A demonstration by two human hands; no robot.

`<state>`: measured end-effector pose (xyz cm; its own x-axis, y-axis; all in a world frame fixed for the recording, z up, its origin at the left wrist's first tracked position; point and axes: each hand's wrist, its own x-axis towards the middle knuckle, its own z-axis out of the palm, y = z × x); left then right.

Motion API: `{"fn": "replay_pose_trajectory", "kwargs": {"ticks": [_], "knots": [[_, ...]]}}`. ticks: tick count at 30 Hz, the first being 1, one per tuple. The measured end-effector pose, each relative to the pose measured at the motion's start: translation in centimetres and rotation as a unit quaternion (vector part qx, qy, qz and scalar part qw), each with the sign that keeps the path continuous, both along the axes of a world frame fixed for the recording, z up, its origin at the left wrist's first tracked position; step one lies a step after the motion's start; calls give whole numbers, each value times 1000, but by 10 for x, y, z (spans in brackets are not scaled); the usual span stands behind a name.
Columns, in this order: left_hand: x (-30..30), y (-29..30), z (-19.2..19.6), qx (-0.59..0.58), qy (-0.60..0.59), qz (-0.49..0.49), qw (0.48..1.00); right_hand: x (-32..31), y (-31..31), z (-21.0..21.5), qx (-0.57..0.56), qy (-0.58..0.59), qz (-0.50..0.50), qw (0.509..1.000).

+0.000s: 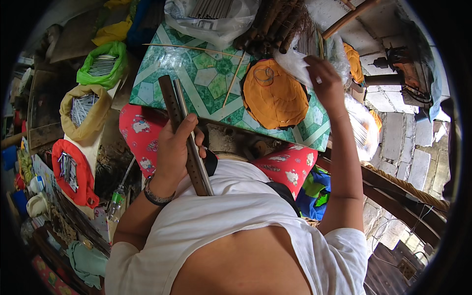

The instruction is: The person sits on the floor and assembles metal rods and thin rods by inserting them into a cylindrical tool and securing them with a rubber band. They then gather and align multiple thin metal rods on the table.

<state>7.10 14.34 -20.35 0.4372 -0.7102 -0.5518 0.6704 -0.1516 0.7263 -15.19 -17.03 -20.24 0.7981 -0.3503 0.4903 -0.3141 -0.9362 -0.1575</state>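
Observation:
My left hand [174, 150] grips a long dark brown wooden bar with a thin metal rod [183, 129] lying along it; the bar slants from my chest up toward the green patterned board [206, 81]. My right hand [325, 81] is raised over the board's right side and pinches a clear plastic bag [295, 61]. Just left of that hand lies a round orange cloth [275, 96] with a small clear ring on it. Thin bamboo sticks [233, 78] lie on the board.
At the left, green [102, 65], tan [83, 110] and red [73, 169] bags hold bundles of metal rods. A plastic bag of rods [211, 14] and brown sticks [273, 24] lie at the board's far edge. Stone paving [408, 142] and a rope [408, 186] are on the right.

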Motion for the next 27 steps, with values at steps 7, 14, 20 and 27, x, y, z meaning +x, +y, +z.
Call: {"fn": "replay_pose_trajectory", "kwargs": {"ticks": [7, 14, 20, 27], "knots": [[-7, -7, 0, 5, -8, 14, 1000, 89, 98, -15, -60, 60, 231, 969], [3, 3, 2, 2, 10, -1, 1000, 106, 101, -18, -78, 199, 324, 921], [2, 0, -1, -1, 10, 10, 1000, 85, 123, -4, -37, 7, 385, 922], [3, -7, -5, 6, 5, 6, 1000, 9, 112, 38, -106, 4, 245, 964]]}}
